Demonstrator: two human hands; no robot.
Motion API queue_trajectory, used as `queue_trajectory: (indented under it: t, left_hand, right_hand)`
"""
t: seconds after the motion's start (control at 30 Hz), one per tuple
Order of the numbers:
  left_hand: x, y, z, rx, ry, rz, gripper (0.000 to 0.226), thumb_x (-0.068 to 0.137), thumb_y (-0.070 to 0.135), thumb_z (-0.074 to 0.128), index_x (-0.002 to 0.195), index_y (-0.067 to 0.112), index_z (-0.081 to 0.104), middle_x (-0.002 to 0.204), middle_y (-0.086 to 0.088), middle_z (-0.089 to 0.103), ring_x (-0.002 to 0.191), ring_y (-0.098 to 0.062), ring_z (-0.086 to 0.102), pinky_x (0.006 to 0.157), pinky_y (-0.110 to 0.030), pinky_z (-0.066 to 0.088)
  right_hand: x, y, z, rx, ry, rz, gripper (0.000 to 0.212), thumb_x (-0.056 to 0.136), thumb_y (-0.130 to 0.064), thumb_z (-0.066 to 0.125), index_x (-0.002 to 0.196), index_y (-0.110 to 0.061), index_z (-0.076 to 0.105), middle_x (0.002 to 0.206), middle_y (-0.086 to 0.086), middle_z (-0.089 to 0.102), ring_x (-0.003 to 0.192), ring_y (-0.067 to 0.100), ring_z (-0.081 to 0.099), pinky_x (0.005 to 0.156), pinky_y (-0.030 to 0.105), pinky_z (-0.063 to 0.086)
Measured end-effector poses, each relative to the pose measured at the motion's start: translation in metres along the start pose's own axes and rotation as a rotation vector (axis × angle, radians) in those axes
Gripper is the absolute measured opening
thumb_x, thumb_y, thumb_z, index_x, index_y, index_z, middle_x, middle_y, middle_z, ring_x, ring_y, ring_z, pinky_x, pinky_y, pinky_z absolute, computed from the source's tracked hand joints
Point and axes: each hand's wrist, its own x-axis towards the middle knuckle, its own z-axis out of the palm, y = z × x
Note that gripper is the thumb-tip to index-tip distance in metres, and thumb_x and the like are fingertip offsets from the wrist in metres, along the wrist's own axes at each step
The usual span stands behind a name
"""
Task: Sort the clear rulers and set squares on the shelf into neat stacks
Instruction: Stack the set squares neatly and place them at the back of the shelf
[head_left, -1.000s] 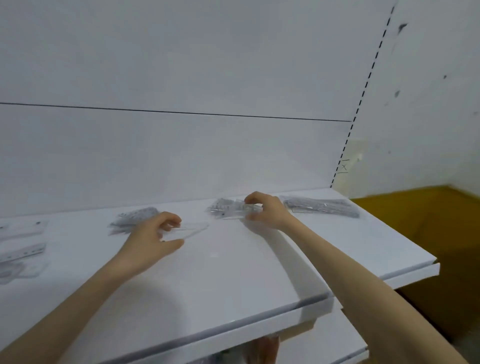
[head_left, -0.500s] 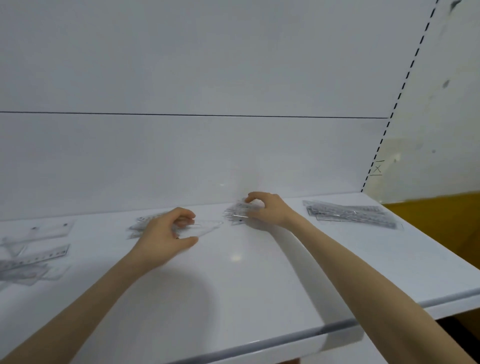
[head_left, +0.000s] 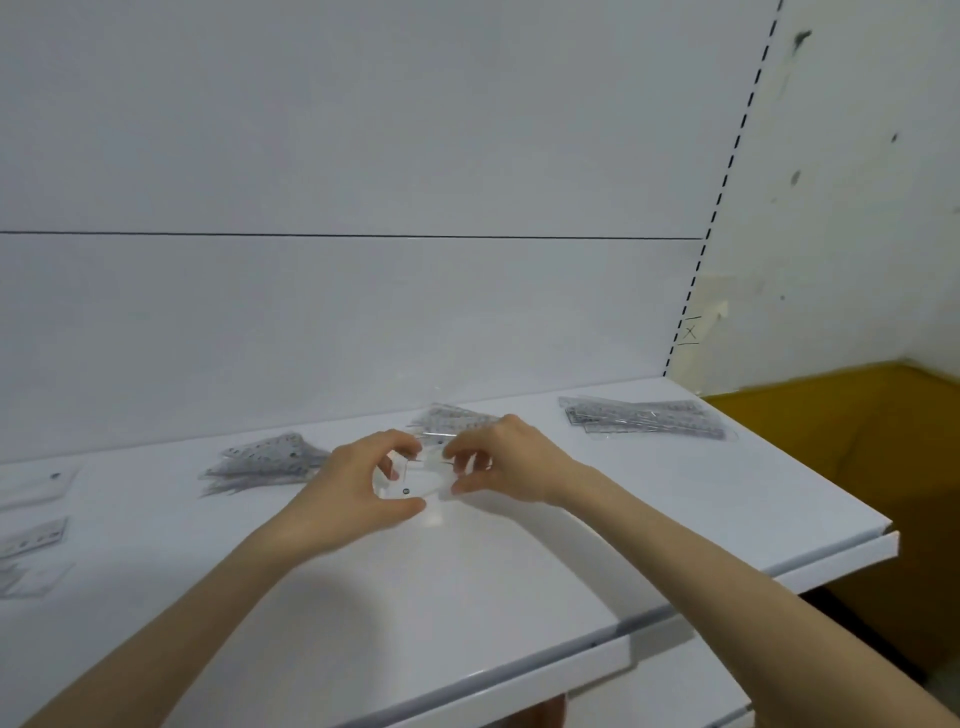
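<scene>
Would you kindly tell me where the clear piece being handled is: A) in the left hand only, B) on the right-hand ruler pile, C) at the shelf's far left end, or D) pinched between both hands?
D: the left hand and the right hand both pinch the clear piece between them, apart from the ruler pile.
</scene>
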Motion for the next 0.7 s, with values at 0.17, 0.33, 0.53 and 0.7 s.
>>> queue_trajectory:
  t: [0.17, 0.33, 0.53, 0.7]
  left_hand:
    - [-0.003, -0.021, -0.015, 0.039, 0.052, -0.081, 0.041, 0.075, 0.02, 0.075, 0.107, 0.035, 0.053, 0.099, 0.015, 0.055, 0.071, 0.006, 0.051, 0.061, -0.014, 0.042]
    - [0.005, -0.02, -0.017, 0.057, 0.112, -0.075, 0.039, 0.075, 0.021, 0.076, 0.105, 0.033, 0.054, 0.093, 0.016, 0.054, 0.073, 0.011, 0.051, 0.062, -0.011, 0.039]
    - [0.009, -0.016, -0.014, 0.025, 0.067, -0.039, 0.047, 0.077, 0.025, 0.075, 0.111, 0.043, 0.048, 0.107, 0.024, 0.05, 0.088, 0.011, 0.051, 0.066, -0.012, 0.044]
    - [0.005, -0.034, -0.023, 0.038, 0.121, -0.087, 0.048, 0.079, 0.023, 0.073, 0.114, 0.041, 0.045, 0.116, 0.025, 0.043, 0.106, 0.009, 0.045, 0.072, -0.011, 0.04]
  right_hand:
    - [0.013, 0.033, -0.008, 0.023, 0.112, 0.094, 0.011, 0.084, -0.01, 0.065, 0.091, -0.015, 0.073, 0.076, 0.001, 0.074, 0.069, 0.011, 0.07, 0.082, 0.032, 0.054]
    - [0.023, 0.01, 0.009, 0.216, -0.021, -0.023, 0.065, 0.074, -0.027, 0.08, 0.133, -0.024, 0.053, 0.117, -0.008, 0.064, 0.099, 0.002, 0.06, 0.092, 0.015, 0.045]
    - [0.031, 0.01, 0.015, 0.331, 0.125, -0.124, 0.047, 0.071, -0.021, 0.084, 0.116, -0.016, 0.069, 0.091, -0.008, 0.067, 0.069, 0.002, 0.061, 0.078, 0.018, 0.049]
    - [0.048, 0.052, -0.002, 0.256, 0.254, 0.172, 0.041, 0.071, -0.027, 0.084, 0.108, -0.018, 0.069, 0.085, -0.011, 0.068, 0.078, 0.004, 0.064, 0.08, 0.029, 0.051]
